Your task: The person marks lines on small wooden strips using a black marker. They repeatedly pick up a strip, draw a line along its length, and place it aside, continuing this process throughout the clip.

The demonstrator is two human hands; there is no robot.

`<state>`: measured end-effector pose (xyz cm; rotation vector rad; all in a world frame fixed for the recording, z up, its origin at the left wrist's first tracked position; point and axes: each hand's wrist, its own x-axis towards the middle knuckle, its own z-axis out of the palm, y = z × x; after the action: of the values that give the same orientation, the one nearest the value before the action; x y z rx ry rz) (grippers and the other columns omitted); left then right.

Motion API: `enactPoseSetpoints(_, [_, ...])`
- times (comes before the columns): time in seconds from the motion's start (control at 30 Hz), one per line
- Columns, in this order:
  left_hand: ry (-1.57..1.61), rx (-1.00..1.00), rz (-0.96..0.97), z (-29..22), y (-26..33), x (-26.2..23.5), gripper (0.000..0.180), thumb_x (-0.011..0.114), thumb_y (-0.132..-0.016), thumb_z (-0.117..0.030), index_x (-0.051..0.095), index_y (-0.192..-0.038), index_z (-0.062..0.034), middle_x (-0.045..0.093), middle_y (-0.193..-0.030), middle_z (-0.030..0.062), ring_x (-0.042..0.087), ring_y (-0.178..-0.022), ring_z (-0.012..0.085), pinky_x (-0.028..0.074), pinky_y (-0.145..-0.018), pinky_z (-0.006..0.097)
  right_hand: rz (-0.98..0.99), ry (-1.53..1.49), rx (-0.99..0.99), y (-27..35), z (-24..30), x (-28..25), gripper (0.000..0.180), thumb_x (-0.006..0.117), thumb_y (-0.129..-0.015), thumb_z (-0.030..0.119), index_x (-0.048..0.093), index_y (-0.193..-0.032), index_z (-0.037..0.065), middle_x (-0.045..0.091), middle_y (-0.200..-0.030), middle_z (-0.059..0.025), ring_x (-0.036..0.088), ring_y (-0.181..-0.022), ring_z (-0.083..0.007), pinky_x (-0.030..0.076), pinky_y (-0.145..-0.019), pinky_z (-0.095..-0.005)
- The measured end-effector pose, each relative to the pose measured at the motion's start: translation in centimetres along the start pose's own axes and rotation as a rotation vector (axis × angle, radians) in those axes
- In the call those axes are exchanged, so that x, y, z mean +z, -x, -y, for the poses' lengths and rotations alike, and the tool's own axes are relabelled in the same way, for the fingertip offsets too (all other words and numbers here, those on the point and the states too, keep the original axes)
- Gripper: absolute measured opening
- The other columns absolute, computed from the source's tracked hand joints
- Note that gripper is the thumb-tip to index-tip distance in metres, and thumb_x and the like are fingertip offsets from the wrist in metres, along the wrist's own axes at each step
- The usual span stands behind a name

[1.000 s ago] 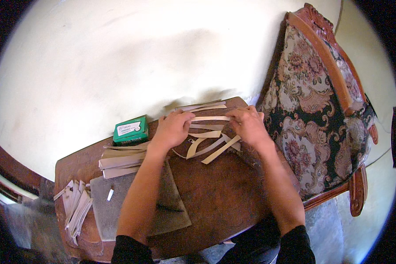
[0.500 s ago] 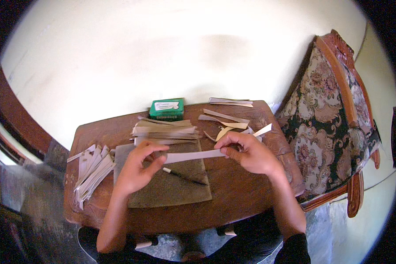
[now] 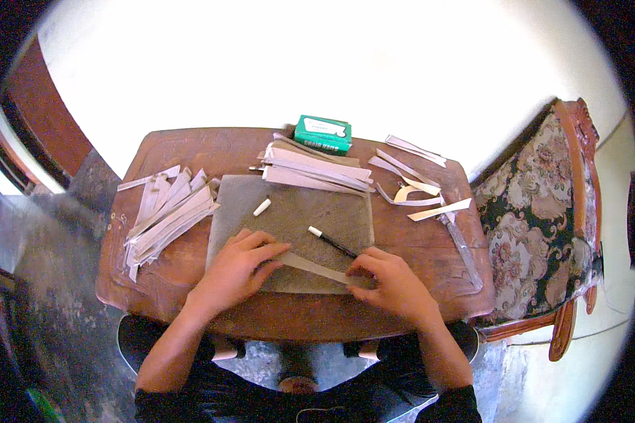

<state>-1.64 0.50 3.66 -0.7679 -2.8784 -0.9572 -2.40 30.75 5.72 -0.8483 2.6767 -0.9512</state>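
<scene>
A narrow pale strip of paper or card (image 3: 313,268) stretches between my two hands, low over a grey-brown mat (image 3: 289,218). My left hand (image 3: 243,266) is closed on the strip's left end between thumb and fingers. The other end, slightly nearer to me, is pinched by my right hand (image 3: 394,283). Just beyond the strip lies a black marker (image 3: 334,242) with a white tip end, close to my right fingers. Its likely cap, a small white piece (image 3: 262,207), rests on the mat beyond my left hand.
At the mat's far edge is a stack of strips (image 3: 316,169), with a green box (image 3: 322,134) behind it. Another strip pile (image 3: 169,215) lies left on the wooden table (image 3: 261,321); loose curled strips (image 3: 416,189) lie right. A floral-upholstered chair (image 3: 536,218) stands against the table's right side.
Both hands have come down and nearer to me with the strip, which now slants toward me at its right end. The white piece on the mat has come into sight. The view has shifted.
</scene>
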Motion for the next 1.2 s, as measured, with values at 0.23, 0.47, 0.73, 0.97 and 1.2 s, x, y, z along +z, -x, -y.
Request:
enactPoseSetpoints(0.23, [-0.099, 0.024, -0.126, 0.4, -0.1, 2.4, 0.033, 0.068, -0.090, -0.017, 0.070, -0.123, -0.0136, 0.064, -0.118, 0.0101, 0.057, -0.116, 0.0332, 0.044, -0.102, 0.045, -0.005, 0.168, 0.070, 0.7, 0.0, 0.5, 0.023, 0.078, -0.080, 0.018, 0.068, -0.097, 0.007, 0.062, -0.094, -0.0135, 0.063, -0.096, -0.0360, 0.052, -0.083, -0.0438])
enactPoseSetpoints(0.47, [-0.128, -0.056, -0.173, 0.4, 1.5, 2.1, 0.032, 0.073, -0.087, -0.018, 0.071, -0.118, -0.0139, 0.065, -0.120, 0.0079, 0.057, -0.112, 0.0317, 0.044, -0.100, 0.044, -0.019, 0.143, 0.055, 0.7, -0.2, 0.4, 0.022, 0.074, -0.085, 0.023, 0.067, -0.098, 0.006, 0.063, -0.099, -0.0154, 0.061, -0.099, -0.0386, 0.051, -0.085, -0.0471])
enactPoseSetpoints(0.73, [-0.151, -0.028, -0.204, 0.3, 1.8, 2.7, 0.028, 0.073, -0.085, -0.020, 0.073, -0.113, -0.0156, 0.068, -0.116, 0.0028, 0.059, -0.108, 0.0282, 0.040, -0.100, 0.046, -0.185, 0.148, 0.072, -2.4, -1.0, 0.8, 0.025, 0.073, -0.086, 0.016, 0.069, -0.109, 0.006, 0.064, -0.100, -0.0163, 0.062, -0.098, -0.0370, 0.051, -0.085, -0.0443])
enactPoseSetpoints(0.97, [-0.180, 0.048, -0.206, -0.2, 2.0, 3.9, 0.030, 0.073, -0.084, -0.022, 0.073, -0.113, -0.0189, 0.068, -0.122, -0.0029, 0.059, -0.112, 0.0238, 0.034, -0.104, 0.052, -0.197, 0.188, 0.083, -3.2, -1.4, 1.5, 0.023, 0.068, -0.088, 0.004, 0.069, -0.111, 0.002, 0.063, -0.099, -0.0159, 0.066, -0.093, -0.0343, 0.052, -0.081, -0.0393])
enactPoseSetpoints(1.2, [-0.152, 0.054, -0.267, -0.2, 1.9, 4.1, 0.026, 0.073, -0.084, -0.020, 0.074, -0.110, -0.0183, 0.066, -0.112, -0.0019, 0.058, -0.109, 0.0210, 0.033, -0.102, 0.053, -0.235, -0.669, 0.201, -3.8, 0.9, 0.1, 0.020, 0.063, -0.096, 0.006, 0.058, -0.115, 0.003, 0.066, -0.101, -0.0099, 0.065, -0.094, -0.0220, 0.053, -0.085, -0.0354])
